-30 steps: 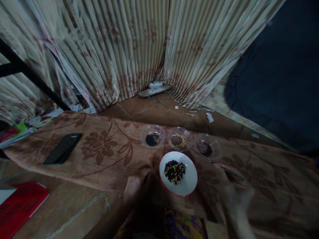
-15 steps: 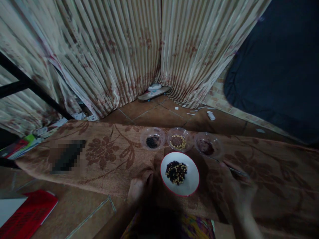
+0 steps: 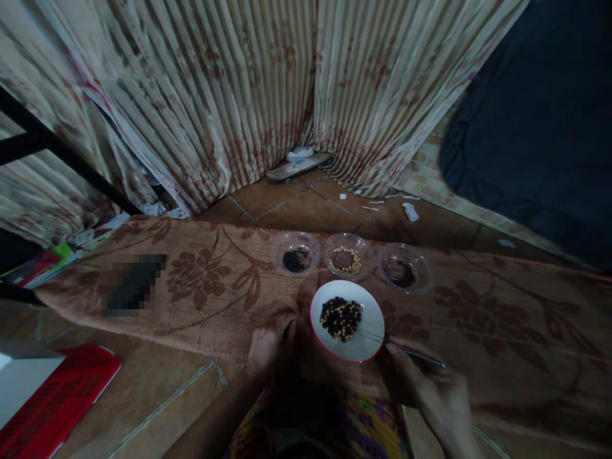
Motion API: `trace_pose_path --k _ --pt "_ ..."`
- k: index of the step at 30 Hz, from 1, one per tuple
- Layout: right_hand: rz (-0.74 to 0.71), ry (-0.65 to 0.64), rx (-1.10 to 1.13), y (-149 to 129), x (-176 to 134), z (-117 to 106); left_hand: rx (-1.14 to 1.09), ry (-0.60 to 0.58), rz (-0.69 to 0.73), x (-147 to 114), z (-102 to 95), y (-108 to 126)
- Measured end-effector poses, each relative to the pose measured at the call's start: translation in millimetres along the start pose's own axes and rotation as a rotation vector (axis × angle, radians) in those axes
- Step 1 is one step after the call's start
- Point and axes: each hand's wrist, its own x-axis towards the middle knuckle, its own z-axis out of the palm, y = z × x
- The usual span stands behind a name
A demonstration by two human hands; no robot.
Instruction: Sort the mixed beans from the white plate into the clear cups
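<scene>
A white bowl with a red rim (image 3: 370, 350) stands on the cloth in front of me, holding a heap of mixed dark and yellow beans (image 3: 340, 317). My right hand (image 3: 433, 386) is closed around slim metal tweezers (image 3: 415, 354), whose tips reach over the rim to the heap's right side. Left of the bowl, my left hand (image 3: 271, 344) rests in a loose fist at the cloth, apart from the bowl; nothing shows in it. Behind the bowl are three clear plastic bowls: one with black beans (image 3: 295, 260), one with yellow beans (image 3: 352, 261), one with dark reddish beans (image 3: 400, 274).
A brown flowered cloth (image 3: 201, 319) covers the long, low table. A pixelated dark object (image 3: 134, 284) lies on its left part. On the floor are a red box (image 3: 81, 389), a skateboard (image 3: 299, 167) by the curtains (image 3: 248, 95), and white scraps (image 3: 410, 211).
My right hand has moved left and toward me, bringing the tweezers from beside the right plastic bowl into the white bowl. My left hand stays put. The camera view has shifted slightly.
</scene>
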Motion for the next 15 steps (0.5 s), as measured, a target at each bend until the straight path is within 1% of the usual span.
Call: trace_pose_path --k 5,10,15 --pt "0.0 -0.039 -0.019 4.1 -2.8 4.8 -0.02 0.003 0.011 0.0 -0.1 0.2" --pt "-0.016 -0.034 -0.01 9.8 -4.1 4.6 -0.03 0.021 0.019 -0.7 1.6 -1.1" --pt "0.014 -0.004 -0.028 4.8 -4.2 3.2 -0.025 -0.008 0.0 -0.8 1.3 -0.5"
